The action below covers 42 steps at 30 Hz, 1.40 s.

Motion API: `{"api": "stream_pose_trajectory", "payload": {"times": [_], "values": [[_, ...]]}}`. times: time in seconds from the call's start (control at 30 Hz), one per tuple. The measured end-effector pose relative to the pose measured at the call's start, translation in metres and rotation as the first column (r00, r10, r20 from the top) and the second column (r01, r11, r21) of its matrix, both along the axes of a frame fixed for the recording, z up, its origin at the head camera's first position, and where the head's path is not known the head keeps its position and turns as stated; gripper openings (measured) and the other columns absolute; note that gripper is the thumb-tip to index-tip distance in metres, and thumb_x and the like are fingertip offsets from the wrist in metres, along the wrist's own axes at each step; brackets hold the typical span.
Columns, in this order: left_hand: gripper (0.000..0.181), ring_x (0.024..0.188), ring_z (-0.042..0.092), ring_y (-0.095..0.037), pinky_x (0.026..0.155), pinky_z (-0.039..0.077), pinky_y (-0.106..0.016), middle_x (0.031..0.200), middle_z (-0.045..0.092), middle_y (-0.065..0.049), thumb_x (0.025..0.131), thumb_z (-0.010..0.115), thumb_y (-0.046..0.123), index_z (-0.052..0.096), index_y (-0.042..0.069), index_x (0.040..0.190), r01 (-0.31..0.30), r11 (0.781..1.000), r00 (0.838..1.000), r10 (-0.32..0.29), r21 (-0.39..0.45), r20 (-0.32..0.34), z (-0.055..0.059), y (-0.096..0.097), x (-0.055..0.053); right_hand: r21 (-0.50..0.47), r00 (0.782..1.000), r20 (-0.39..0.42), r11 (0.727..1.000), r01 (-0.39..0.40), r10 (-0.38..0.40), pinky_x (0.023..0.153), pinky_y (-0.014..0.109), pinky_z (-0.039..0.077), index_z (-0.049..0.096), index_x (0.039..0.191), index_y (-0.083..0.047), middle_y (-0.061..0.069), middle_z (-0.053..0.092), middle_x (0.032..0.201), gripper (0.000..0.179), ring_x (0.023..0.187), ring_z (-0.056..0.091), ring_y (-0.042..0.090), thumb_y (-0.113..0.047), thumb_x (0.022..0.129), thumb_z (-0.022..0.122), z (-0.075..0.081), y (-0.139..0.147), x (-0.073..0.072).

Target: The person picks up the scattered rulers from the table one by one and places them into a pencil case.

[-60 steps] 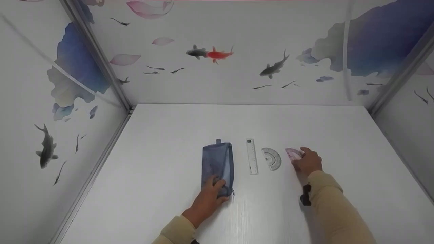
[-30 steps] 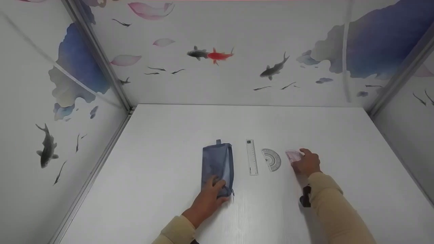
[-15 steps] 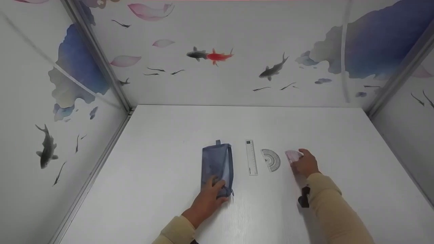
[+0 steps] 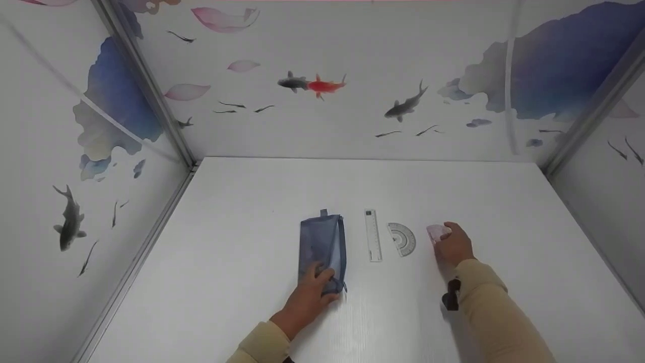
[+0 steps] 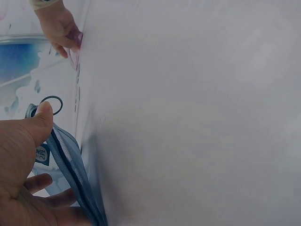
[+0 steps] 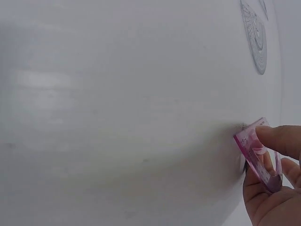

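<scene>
My left hand [image 4: 307, 300] grips the near end of a blue mesh zip pencil pouch [image 4: 322, 234] lying flat on the table. In the left wrist view my thumb lies by the zipper end [image 5: 61, 146], with the fingers at the pouch's side. My right hand [image 4: 456, 243] pinches a pink see-through protractor [image 6: 256, 146] between thumb and fingers, tilted up from the table; part of it is hidden by the hand. Between the hands lie a clear ruler [image 4: 373, 235] and a clear protractor [image 4: 402, 239], side by side and untouched.
The white table [image 4: 242, 201] is walled at the back and both sides by white panels [image 4: 352, 136] painted with fish and petals. A metal frame strip [image 4: 146, 91] runs down the left corner.
My right hand has tilted the pink protractor and shifted slightly left with it. The left hand stays on the pouch, and the ruler and clear protractor stay put.
</scene>
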<state>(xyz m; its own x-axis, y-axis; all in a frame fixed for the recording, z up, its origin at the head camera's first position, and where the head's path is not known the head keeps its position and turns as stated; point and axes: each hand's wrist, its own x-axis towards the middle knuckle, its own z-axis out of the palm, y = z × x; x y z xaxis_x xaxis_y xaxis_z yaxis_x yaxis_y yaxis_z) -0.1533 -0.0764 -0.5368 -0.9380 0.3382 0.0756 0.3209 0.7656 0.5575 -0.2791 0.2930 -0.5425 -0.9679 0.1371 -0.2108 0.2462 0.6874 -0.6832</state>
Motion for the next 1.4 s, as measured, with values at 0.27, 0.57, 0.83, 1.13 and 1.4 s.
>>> {"api": "stream_pose_trajectory", "payload": {"times": [0.27,0.57,0.83,1.13,1.4], "values": [[0.045,0.115,0.057,-0.037,0.083,0.054,-0.04,0.141,0.035,-0.02,0.089,0.068,0.033,0.048,0.018,0.126,-0.01,1.0,1.0,0.01,-0.001,0.011,0.0,0.001,0.0,-0.041,0.999,-0.022,0.999,0.027,-0.028,0.106,0.057,0.032,0.025,0.145,0.009,0.034,0.051,0.127,0.062,0.121,0.045,0.048,-0.002,0.088,0.047,0.002,-0.001,0.004],[0.044,0.119,0.054,-0.038,0.087,0.052,-0.042,0.141,0.036,-0.02,0.088,0.07,0.031,0.051,0.019,0.126,-0.015,1.0,0.999,0.015,0.012,0.034,0.001,0.001,-0.001,-0.127,0.998,-0.012,0.99,0.055,-0.057,0.106,0.057,0.033,0.024,0.146,0.009,0.034,0.049,0.129,0.066,0.122,0.044,0.048,-0.002,0.087,0.051,0.004,-0.001,0.009],[0.047,0.119,0.053,-0.041,0.086,0.052,-0.044,0.142,0.036,-0.022,0.087,0.071,0.031,0.05,0.018,0.127,-0.025,1.0,0.999,0.025,-0.01,0.032,-0.001,0.001,-0.002,-0.245,0.996,-0.01,0.966,0.088,-0.093,0.066,0.023,0.047,0.028,0.143,0.012,0.024,0.059,0.112,0.063,0.092,0.058,0.024,0.001,0.087,0.055,0.007,-0.001,0.014],[0.043,0.119,0.054,-0.038,0.088,0.052,-0.045,0.139,0.039,-0.022,0.086,0.072,0.03,0.052,0.019,0.122,-0.023,1.0,1.0,0.023,-0.01,0.017,0.0,0.002,-0.002,-0.296,0.993,0.013,0.948,0.116,-0.117,0.068,0.021,0.047,0.027,0.146,0.008,0.025,0.055,0.122,0.065,0.096,0.056,0.022,0.004,0.086,0.053,0.012,-0.004,0.016],[0.041,0.121,0.052,-0.041,0.09,0.05,-0.047,0.141,0.038,-0.023,0.087,0.072,0.029,0.052,0.019,0.122,-0.017,1.0,0.999,0.016,0.01,0.029,0.003,0.002,-0.001,-0.326,0.991,0.024,0.936,0.134,-0.133,0.07,0.02,0.047,0.027,0.147,0.006,0.026,0.052,0.127,0.066,0.096,0.055,0.02,0.001,0.088,0.056,0.015,-0.006,0.017]]}}
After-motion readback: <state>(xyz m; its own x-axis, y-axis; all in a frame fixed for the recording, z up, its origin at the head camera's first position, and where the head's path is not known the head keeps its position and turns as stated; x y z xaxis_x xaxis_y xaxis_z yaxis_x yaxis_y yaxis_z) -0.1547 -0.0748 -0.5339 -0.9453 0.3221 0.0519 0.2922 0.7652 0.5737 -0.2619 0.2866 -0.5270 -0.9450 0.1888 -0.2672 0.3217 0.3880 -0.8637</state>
